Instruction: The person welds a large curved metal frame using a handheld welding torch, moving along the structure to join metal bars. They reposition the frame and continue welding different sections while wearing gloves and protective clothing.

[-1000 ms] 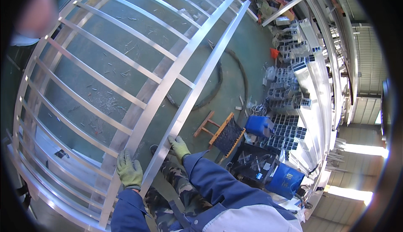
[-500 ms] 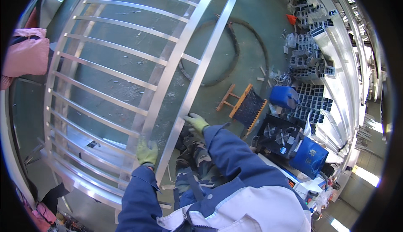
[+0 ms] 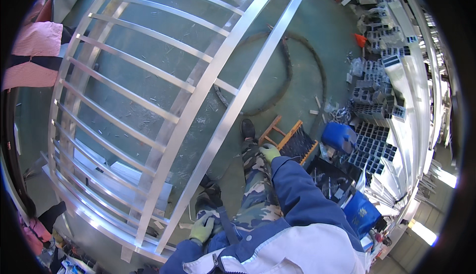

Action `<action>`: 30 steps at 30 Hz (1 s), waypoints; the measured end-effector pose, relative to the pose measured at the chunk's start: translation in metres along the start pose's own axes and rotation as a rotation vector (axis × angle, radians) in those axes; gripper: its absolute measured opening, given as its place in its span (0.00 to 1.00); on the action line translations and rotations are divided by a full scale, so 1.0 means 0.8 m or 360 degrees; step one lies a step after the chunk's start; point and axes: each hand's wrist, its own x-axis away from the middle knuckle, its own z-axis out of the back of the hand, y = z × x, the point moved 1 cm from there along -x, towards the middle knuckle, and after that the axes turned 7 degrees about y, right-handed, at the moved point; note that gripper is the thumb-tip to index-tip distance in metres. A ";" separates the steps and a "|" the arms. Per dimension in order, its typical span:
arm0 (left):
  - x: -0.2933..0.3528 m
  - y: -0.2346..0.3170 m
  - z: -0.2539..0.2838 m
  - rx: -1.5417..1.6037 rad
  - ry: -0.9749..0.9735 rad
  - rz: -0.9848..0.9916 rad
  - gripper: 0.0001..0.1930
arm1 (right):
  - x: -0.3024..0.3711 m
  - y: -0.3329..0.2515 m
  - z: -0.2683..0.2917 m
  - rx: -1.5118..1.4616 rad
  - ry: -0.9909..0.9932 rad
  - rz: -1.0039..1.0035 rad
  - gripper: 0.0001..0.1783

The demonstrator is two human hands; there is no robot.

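My left hand [image 3: 202,228], in a yellow-green work glove, rests by my left knee, its fingers stretched out and holding nothing. It is close to the near end of the long aluminium rail [image 3: 225,121] but apart from it. My gloved right hand [image 3: 269,152] lies over my right leg [image 3: 259,184] with fingers loosely extended and nothing visible in them. Just beyond it stands a low wooden stool [image 3: 298,142] with a dark woven seat. To the left spreads a large aluminium frame [image 3: 179,125] with several crossbars [image 3: 131,64]; a short bar [image 3: 225,86] joins it to the long rail.
A dark hose [image 3: 290,73] lies coiled on the green floor beyond the rail. On the right are a blue container [image 3: 339,137], a black crate [image 3: 329,177], a blue bin [image 3: 361,212] and stacked aluminium profiles [image 3: 373,140]. Pink striped cloth [image 3: 39,46] hangs at the left.
Both hands have let go of the aluminium rails. The left has drawn back to my knee; the right has moved right, over my leg. My legs are farther apart, and the view has shifted.
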 end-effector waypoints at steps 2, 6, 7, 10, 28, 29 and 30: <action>-0.004 0.016 -0.020 -0.0049 0.0095 0.0117 0.20 | -0.070 0.023 0.004 -0.0147 0.0063 0.0046 0.23; -0.021 0.063 -0.071 0.0477 0.0061 0.0703 0.18 | -0.208 0.022 -0.030 0.1954 -0.0021 0.1172 0.23; -0.036 0.071 -0.089 0.0579 -0.0022 0.0755 0.17 | -0.275 0.059 0.001 0.2100 -0.0205 0.0831 0.26; -0.060 0.101 -0.127 0.0603 -0.0160 0.0786 0.18 | -0.373 0.061 -0.019 0.2010 -0.0212 0.0473 0.29; -0.130 0.186 -0.219 0.1190 -0.0001 0.1246 0.26 | -0.492 0.143 0.019 0.1871 0.0010 0.0607 0.21; -0.135 0.205 -0.219 0.1142 0.0018 0.1206 0.25 | -0.489 0.148 0.037 0.1840 0.0032 0.0631 0.21; -0.138 0.210 -0.223 0.1116 -0.0024 0.1105 0.25 | -0.483 0.150 0.051 0.1761 0.0064 0.0720 0.21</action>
